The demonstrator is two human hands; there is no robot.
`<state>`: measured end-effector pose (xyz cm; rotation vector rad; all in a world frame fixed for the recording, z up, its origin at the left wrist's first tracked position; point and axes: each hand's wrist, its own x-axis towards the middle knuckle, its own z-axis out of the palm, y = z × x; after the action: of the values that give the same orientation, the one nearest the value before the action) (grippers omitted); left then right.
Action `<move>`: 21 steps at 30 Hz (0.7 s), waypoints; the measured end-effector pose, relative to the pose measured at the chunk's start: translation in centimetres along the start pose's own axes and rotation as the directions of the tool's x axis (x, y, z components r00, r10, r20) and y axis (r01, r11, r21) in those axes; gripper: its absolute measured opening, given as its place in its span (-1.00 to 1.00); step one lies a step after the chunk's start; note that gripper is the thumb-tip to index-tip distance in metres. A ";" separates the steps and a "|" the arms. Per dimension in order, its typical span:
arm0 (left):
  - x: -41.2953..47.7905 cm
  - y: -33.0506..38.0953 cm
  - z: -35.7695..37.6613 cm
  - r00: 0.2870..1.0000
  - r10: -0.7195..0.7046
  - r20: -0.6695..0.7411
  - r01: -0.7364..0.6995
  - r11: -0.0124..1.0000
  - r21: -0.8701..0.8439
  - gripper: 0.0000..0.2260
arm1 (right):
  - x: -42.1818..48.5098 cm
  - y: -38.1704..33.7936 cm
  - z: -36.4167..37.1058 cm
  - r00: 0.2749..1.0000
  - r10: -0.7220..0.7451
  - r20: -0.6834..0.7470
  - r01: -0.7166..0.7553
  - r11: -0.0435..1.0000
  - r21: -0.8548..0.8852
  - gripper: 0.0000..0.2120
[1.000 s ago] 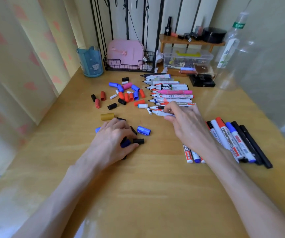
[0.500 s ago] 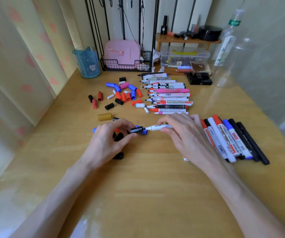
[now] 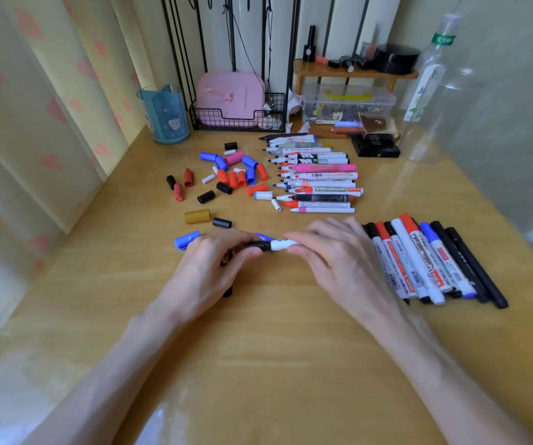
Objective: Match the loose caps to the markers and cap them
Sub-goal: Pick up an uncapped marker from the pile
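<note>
Roughly partway through, judging from the spread on the worktop (image 3: 274,364). Pinched a black cap (image 3: 260,245) in the curled fingers of the left hand (image 3: 213,268). Gripped a white marker (image 3: 282,244) in the right hand (image 3: 332,261), lying level just above the middle of the worktop, with the cap meeting the marker's tip; could not tell whether pushed fully home.

Judged as done: a row of capped markers (image 3: 419,261) laid side by side at the right, just beside the right hand.

Judged as left to do: a stack of uncapped markers (image 3: 319,178) at the far middle, tips pointing left, plus a scatter of loose caps (image 3: 233,175) in red, blue, black, white and pink just left of that stack. Noted nearer, too, a gold cap (image 3: 197,216) and a blue cap (image 3: 186,239) just left of the left hand. Seemed to have more markers waiting than finished.
</note>
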<state>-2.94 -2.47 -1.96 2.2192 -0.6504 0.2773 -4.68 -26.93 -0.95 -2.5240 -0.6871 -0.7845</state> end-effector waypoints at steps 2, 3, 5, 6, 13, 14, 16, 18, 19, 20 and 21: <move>0.0 0.1 0.1 1.000 0.014 -0.019 -0.014 1.000 0.023 -0.76 | 0.0 -0.3 0.2 0.999 0.003 -0.048 -0.003 1.000 -0.003 -0.84; 0.0 0.2 0.1 0.999 0.021 -0.036 -0.020 0.999 0.027 -0.77 | 0.0 -0.5 0.2 0.997 0.006 -0.072 -0.007 1.000 -0.005 -0.85; 0.1 0.5 0.0 0.997 0.044 -0.070 -0.041 0.998 0.042 -0.80 | -0.1 -0.8 0.3 0.993 0.012 -0.118 -0.013 1.000 0.000 -0.86; 0.1 0.7 0.0 0.995 0.054 -0.085 -0.050 0.998 0.047 -0.80 | -0.1 -0.9 0.3 0.991 0.013 -0.136 -0.012 1.000 0.007 -0.85; 0.0 0.9 0.0 0.996 0.071 -0.045 -0.069 0.997 0.045 -0.74 | -0.3 -0.9 0.5 0.992 0.024 -0.122 -0.023 1.000 0.006 -0.82; 0.1 0.8 0.0 0.997 0.062 -0.039 -0.061 0.998 0.033 -0.75 | -0.3 -0.8 0.4 0.996 0.029 -0.090 -0.027 0.999 0.022 -0.83; 0.1 0.9 0.1 0.998 0.042 -0.038 -0.042 0.999 -0.004 -0.81 | -0.1 -0.6 -0.1 0.999 0.050 -0.012 -0.049 0.997 0.060 -0.85; 0.2 1.3 0.4 0.998 0.031 -0.053 -0.033 0.998 -0.045 -0.86 | 0.1 -0.5 -0.8 0.996 0.076 0.035 -0.079 0.995 0.068 -0.84; 0.4 1.6 0.6 0.997 0.028 -0.070 -0.032 0.998 -0.056 -0.85 | 0.2 -0.6 -1.2 0.995 0.093 0.042 -0.095 0.994 0.059 -0.83; 0.6 1.8 0.9 0.996 0.023 -0.085 -0.029 0.998 -0.062 -0.81 | 0.2 -0.5 -1.5 0.992 0.114 0.044 -0.116 0.992 0.050 -0.82; 0.9 2.0 1.2 0.995 0.018 -0.093 -0.025 0.997 -0.069 -0.75 | 0.2 -0.4 -1.8 0.989 0.143 0.042 -0.145 0.989 0.042 -0.82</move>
<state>-3.23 -4.78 -1.15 2.1205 -0.6248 0.3606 -5.42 -27.47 0.61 -2.5206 -0.5214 -0.6645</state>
